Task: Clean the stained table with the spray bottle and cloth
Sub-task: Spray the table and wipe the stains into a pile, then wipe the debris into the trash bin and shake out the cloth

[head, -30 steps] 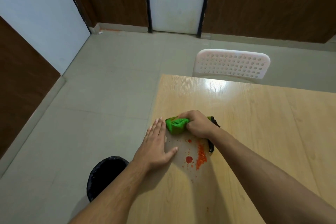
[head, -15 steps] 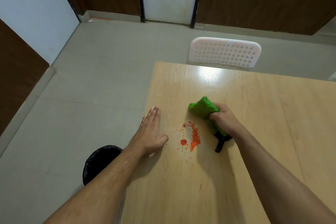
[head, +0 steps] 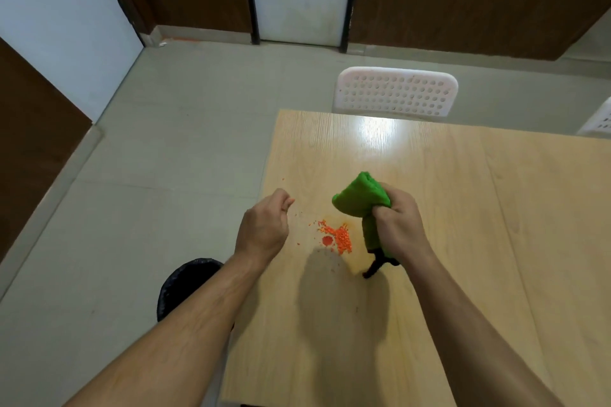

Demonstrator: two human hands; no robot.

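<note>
Head view
Table: light wood, filling the lower right; its left edge runs from 12 down to 6 o'clock.
Stain: orange-red crumbs and a red spot on the table near its left edge, between the two hands.
Right hand: at 3 o'clock of the stain, fingers curled round a bunched green cloth held above the table.
Cloth: its folded end sticks out toward 11 o'clock; a tail hangs below the fist.
Black part: pokes out under the cloth at 6 o'clock of the hand; cannot tell if it is the spray bottle.
Left hand: at 9 o'clock of the stain, over the table edge, fingers loosely curled, holding nothing.
Bin: dark, on the floor below the left forearm.
Chair: white, with holes, at the far table edge, 12 o'clock.
</note>
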